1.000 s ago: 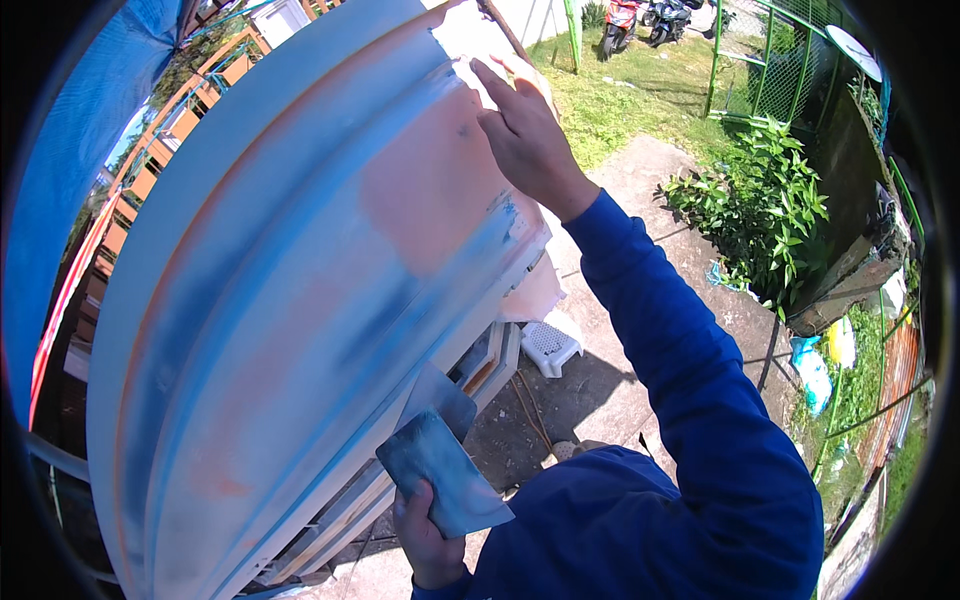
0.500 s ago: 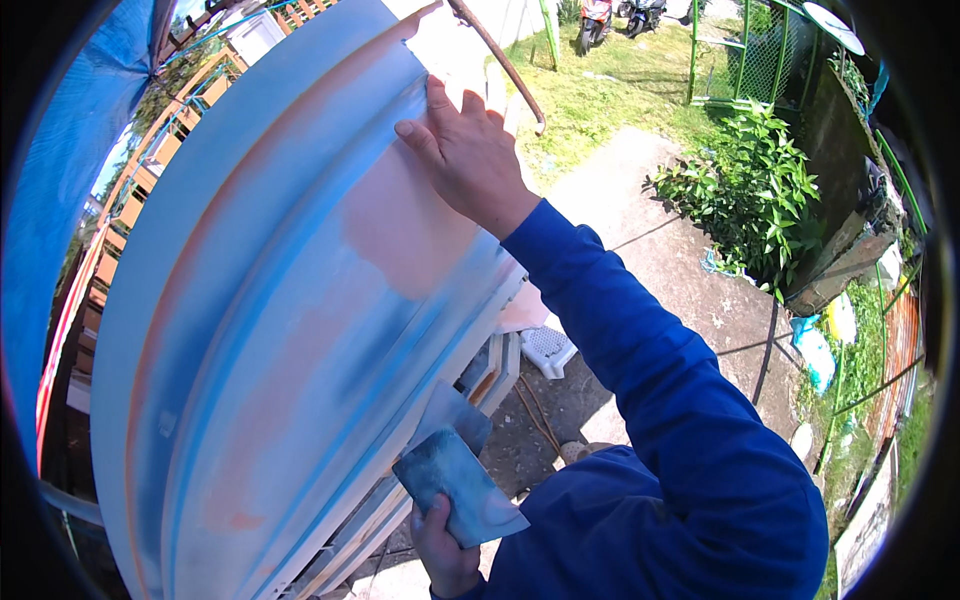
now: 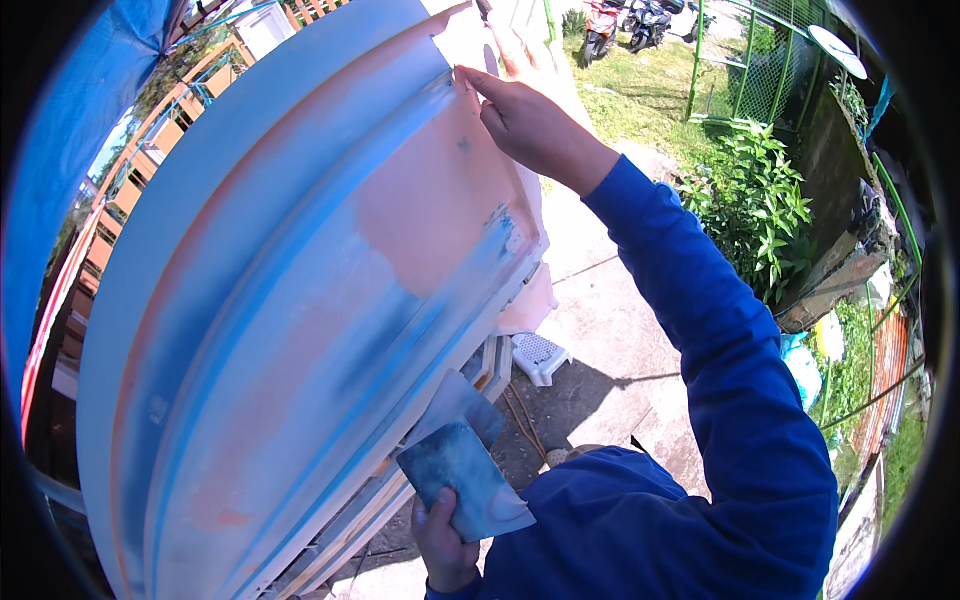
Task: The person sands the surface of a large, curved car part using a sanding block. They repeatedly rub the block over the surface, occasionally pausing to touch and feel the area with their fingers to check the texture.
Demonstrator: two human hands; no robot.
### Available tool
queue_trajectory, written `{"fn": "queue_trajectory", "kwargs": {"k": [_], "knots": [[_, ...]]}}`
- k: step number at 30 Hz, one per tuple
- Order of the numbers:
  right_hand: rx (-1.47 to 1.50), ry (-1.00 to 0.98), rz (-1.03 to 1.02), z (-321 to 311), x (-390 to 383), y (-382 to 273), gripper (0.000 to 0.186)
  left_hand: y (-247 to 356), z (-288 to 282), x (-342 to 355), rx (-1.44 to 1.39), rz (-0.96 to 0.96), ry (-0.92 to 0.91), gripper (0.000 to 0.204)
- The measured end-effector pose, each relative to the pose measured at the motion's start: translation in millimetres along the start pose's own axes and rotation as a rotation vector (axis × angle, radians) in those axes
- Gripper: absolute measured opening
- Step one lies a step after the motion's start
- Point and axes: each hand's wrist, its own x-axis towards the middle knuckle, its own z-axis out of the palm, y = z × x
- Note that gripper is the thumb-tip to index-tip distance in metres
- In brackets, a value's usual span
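A large curved, moulded panel (image 3: 290, 400), blue and whitish with pinkish patches, slants up across the left half of the view. At its upper right end, my right hand (image 3: 545, 130) is open, with fingers apart. One fingertip meets the panel near the corner of a raised ridge; the other fingers, washed out by sunlight, extend past the edge. Low in the middle, my left hand (image 3: 447, 545) grips dusty blue-grey sandpaper (image 3: 462, 475), thumb on top. One corner of the sheet curls over, and a second greyish piece shows behind it.
Under the panel is a slatted wooden support (image 3: 375, 525). A white plastic stool (image 3: 541, 358) stands on the concrete beside it. Further right are a leafy bush (image 3: 750, 200) and a broken slab (image 3: 840, 255). Motorbikes (image 3: 645, 22) stand on grass at the back; a blue tarp (image 3: 80, 170) hangs left.
My right hand has moved right, from the panel's ridge to its end edge, uncovering more pinkish surface. The view has shifted slightly. My left hand keeps its hold on the sandpaper.
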Motion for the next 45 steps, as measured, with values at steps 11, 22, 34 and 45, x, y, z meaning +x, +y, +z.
{"fn": "queue_trajectory", "kwargs": {"k": [11, 22, 34, 45], "knots": [[-0.048, -0.093, 0.064, 20, -41, 29, 0.065, -6, 4, 0, 0.032, -0.045, -0.006, 0.044], [-0.370, 0.005, -0.052, 5, -35, 33, 0.058, -11, 7, -5, 0.038, -0.034, 0.013, 0.044], [-0.920, -0.361, -0.518, -57, 6, 9, 0.075, -23, 3, -3, -0.046, -0.072, 0.068, 0.044], [-1.386, -0.508, -0.634, -58, 30, 6, 0.072, -45, 5, 12, -0.073, -0.175, 0.038, 0.042]]}}
